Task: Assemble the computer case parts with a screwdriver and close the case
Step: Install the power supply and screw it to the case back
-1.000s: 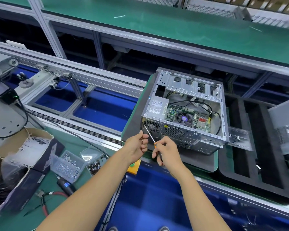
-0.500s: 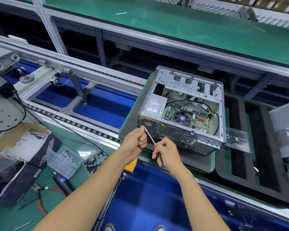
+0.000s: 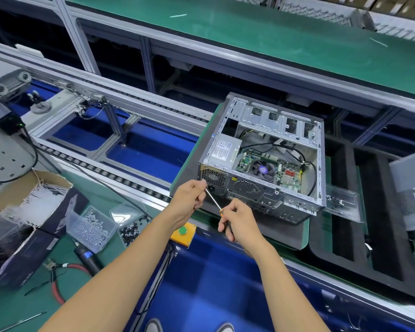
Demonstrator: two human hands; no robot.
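Note:
An open grey computer case (image 3: 268, 161) lies on its side on a dark pallet (image 3: 283, 233), its motherboard, fan and power supply showing. My right hand (image 3: 237, 221) grips the handle of a thin screwdriver (image 3: 213, 202) whose shaft slants up left. My left hand (image 3: 189, 200) pinches the shaft's tip at the case's near left corner, by the power supply grille. Whether a screw sits at the tip is hidden by my fingers. A grey side panel (image 3: 410, 190) lies at the right edge.
Clear boxes of screws (image 3: 91, 226) stand on the green bench at left, beside a cardboard box (image 3: 27, 212), red pliers (image 3: 55, 279) and a black electric driver (image 3: 86, 257). A yellow box with a green button (image 3: 183, 231) sits under my left wrist. Conveyor rails run behind.
Both hands stay together on the screwdriver at the case's corner. The view has shifted slightly; nothing taken up or let go.

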